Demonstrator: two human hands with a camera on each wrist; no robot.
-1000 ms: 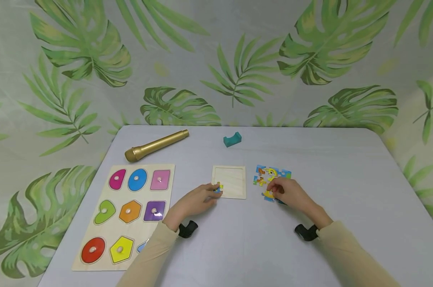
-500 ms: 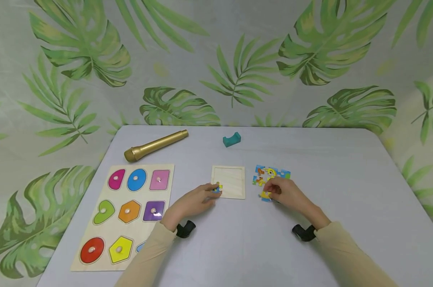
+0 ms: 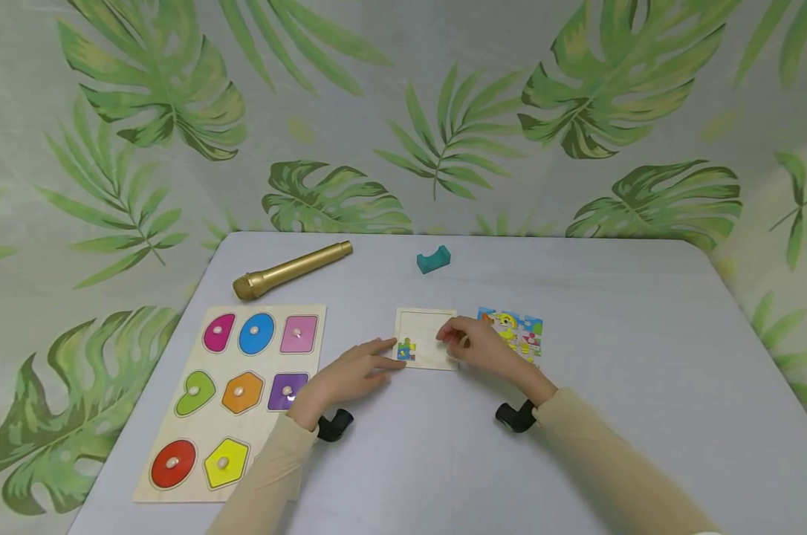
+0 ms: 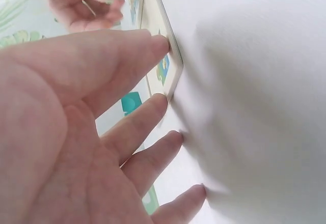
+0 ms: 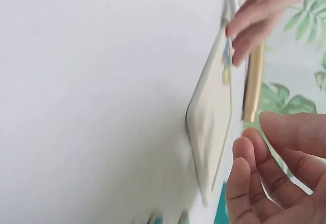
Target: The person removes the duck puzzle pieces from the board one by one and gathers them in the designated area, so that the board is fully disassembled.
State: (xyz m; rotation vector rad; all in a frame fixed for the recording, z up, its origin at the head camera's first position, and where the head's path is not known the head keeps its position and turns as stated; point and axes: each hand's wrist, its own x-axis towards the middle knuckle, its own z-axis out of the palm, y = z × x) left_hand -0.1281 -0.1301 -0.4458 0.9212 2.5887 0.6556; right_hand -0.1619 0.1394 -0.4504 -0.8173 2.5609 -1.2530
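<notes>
My left hand [image 3: 353, 373] lies at the lower left corner of a small wooden puzzle tray [image 3: 426, 312]. Its fingers are spread, with thumb and index finger touching the tray's edge, as the left wrist view shows. One jigsaw piece [image 3: 403, 351], blue, green and yellow, sits in that corner of the tray. Above the tray's right side hovers my right hand [image 3: 480, 345]. Its fingers [image 5: 244, 178] are loosely bent, and no piece shows between them in the right wrist view. Other jigsaw pieces [image 3: 532, 327] with a yellow duck picture lie right of the tray, partly hidden by this hand.
A wooden shape board [image 3: 209, 431] with knobbed coloured shapes lies at the left, partly beneath the left forearm. Behind are a gold microphone [image 3: 293, 271] and a small teal block [image 3: 433, 258]. A leaf-print cloth hangs past the table's far edge.
My right hand has moved left from the loose pieces to above the tray. My left fingers have drawn back slightly and spread, leaving the corner piece more visible.
</notes>
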